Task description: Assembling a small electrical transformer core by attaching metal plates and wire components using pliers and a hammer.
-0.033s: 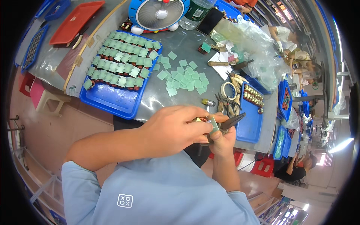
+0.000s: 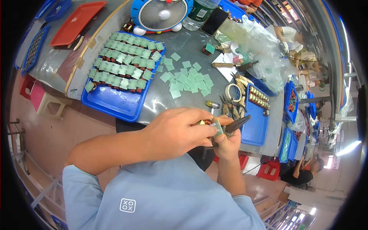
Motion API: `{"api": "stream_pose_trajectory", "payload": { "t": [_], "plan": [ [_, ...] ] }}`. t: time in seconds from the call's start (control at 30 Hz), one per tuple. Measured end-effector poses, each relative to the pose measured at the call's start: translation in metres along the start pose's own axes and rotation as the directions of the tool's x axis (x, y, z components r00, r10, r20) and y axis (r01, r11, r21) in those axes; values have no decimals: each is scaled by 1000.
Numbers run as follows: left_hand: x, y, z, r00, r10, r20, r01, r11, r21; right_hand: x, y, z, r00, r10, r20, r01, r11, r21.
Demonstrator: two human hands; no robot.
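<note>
In front of my chest my two hands meet. My left hand (image 2: pixel 182 130) is closed round a small copper-wound coil (image 2: pixel 207 122) with a green square board (image 2: pixel 218 127) on its end. My right hand (image 2: pixel 229 145) is closed on dark-jawed pliers (image 2: pixel 239 123), whose tips point away to the right; their handles are hidden in the palm. The right thumb presses against the lower edge of the green board. Beyond my hands, loose green squares (image 2: pixel 188 81) lie in a pile on the grey table (image 2: pixel 157 101).
At left a blue tray (image 2: pixel 111 103) holds rows of coils topped with green boards. Another blue tray (image 2: pixel 255 132) at right holds bare coils. Between them lie a screwdriver (image 2: pixel 212 104), a tape roll (image 2: pixel 233 92) and several pliers (image 2: pixel 232 109). A blue fan (image 2: pixel 163 15) stands behind.
</note>
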State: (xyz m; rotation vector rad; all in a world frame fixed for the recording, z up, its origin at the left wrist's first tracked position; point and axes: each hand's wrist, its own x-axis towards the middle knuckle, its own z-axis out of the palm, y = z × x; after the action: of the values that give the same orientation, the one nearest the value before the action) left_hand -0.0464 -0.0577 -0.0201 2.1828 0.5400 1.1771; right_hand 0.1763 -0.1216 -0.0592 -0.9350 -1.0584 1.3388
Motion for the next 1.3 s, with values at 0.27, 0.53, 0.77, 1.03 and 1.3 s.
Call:
{"api": "stream_pose_trajectory", "payload": {
  "t": [0.27, 0.53, 0.77, 1.03, 1.3],
  "plan": [
    [-1, -4, -3, 999, 35, 35, -35, 999, 1, -1, -3, 1, 996, -83, 16, 84, 992, -91],
    [0, -2, -9, 992, -19, 126, 23, 999, -30, -2, -8, 5, 994, -112, 6, 112, 983, -143],
    [-4, -1, -14, 982, -70, 173, 88, 991, -98, -1, -9, 7, 990, -130, 51, 139, 958, -252],
    [-7, -9, -9, 994, -99, 36, 103, 980, -172, 5, -24, 17, 944, -310, 110, 324, 816, -478],
    [-3, -11, -13, 989, 124, 81, -131, 987, 91, 2, -23, 14, 924, -343, 169, 378, 750, -543]
  ]
}}
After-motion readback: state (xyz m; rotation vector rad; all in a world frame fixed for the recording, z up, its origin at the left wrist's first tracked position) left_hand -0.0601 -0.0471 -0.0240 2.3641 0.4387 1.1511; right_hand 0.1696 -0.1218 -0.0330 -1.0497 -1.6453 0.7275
